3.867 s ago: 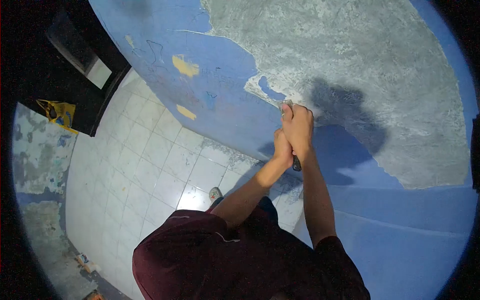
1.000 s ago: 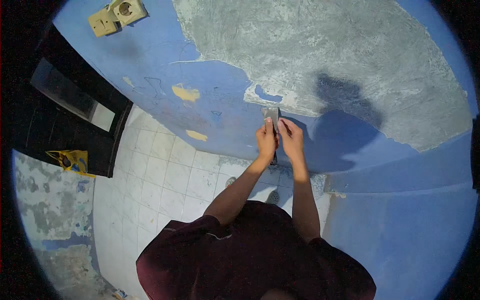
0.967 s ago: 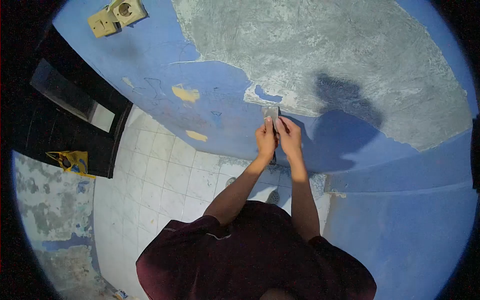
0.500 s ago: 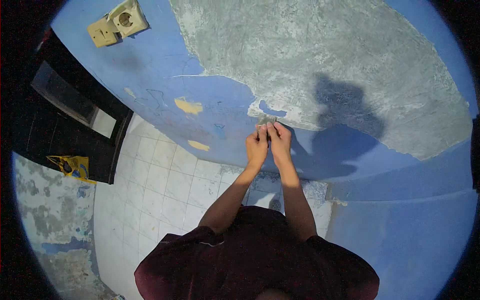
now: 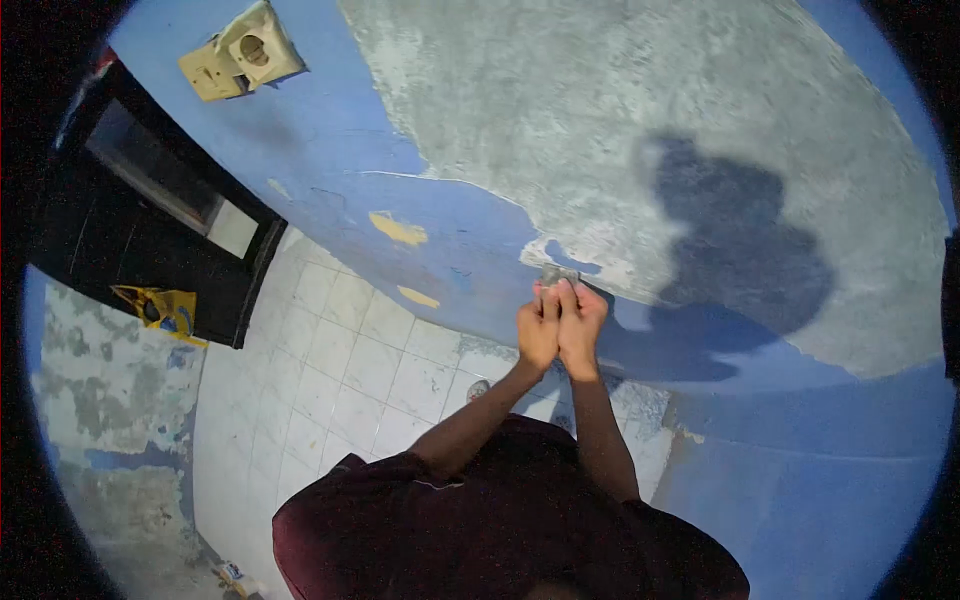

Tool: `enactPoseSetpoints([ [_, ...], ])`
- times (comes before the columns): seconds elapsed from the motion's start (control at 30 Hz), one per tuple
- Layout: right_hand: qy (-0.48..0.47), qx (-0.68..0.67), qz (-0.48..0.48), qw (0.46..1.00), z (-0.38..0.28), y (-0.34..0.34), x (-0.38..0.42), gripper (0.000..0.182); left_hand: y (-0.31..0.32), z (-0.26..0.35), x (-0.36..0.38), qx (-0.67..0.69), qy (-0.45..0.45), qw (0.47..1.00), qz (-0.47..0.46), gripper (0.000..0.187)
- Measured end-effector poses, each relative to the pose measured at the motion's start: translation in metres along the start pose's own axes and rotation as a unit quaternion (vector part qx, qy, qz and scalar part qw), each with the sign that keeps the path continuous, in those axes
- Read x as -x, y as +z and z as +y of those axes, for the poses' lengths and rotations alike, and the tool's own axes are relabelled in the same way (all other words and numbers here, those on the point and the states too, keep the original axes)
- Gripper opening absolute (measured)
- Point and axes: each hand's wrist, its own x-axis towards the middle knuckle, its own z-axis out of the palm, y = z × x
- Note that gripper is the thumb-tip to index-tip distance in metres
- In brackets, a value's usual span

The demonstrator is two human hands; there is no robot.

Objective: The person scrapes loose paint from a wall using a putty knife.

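My left hand (image 5: pixel 539 335) and my right hand (image 5: pixel 583 327) are side by side, both closed on a small flat grey scraper (image 5: pixel 560 274). Only its top part shows above my fingertips; the rest is hidden in my grip. The scraper is at the lower border of the stripped grey plaster (image 5: pixel 560 120), where blue paint (image 5: pixel 480 245) begins. Just above it, a small island of blue paint (image 5: pixel 572 257) is surrounded by whitish scraped wall.
A socket and switch (image 5: pixel 240 57) are mounted at upper left. Below them stands a dark door (image 5: pixel 150 215), with a yellow bag (image 5: pixel 165 310) near its bottom. White floor tiles (image 5: pixel 340 350) run along the wall's foot. My shadow (image 5: pixel 725 230) falls on the plaster at right.
The view has shifted, so the wall and my hands appear lower and further right. Both hands keep their grip on the scraper, and its place by the blue island is nearly the same.
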Motion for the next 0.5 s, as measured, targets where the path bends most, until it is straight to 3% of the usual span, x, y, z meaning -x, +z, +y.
enactPoseSetpoints([
  [0.07, 0.014, -0.019, -0.005, 1.0, 0.01, 0.002, -0.001, 0.021, -0.004, 0.014, -0.001, -0.006, 0.043, 0.999, -0.001, 0.044],
  [0.27, -0.017, -0.036, 0.005, 0.999, 0.015, 0.001, -0.001, 0.02, -0.006, 0.015, -0.005, -0.032, 0.014, 0.999, -0.024, 0.046],
  [0.33, -0.002, -0.025, -0.006, 1.0, 0.003, 0.002, -0.001, 0.021, -0.002, 0.008, -0.005, 0.027, 0.037, 0.999, -0.016, 0.047],
  [0.47, 0.005, -0.093, 0.038, 0.995, 0.008, 0.02, 0.001, 0.022, -0.023, 0.03, -0.01, -0.043, 0.049, 0.998, -0.027, 0.046],
  [0.5, -0.032, -0.051, 0.042, 0.997, 0.034, 0.011, -0.005, 0.024, -0.024, 0.031, -0.009, -0.04, 0.049, 0.997, -0.034, 0.046],
])
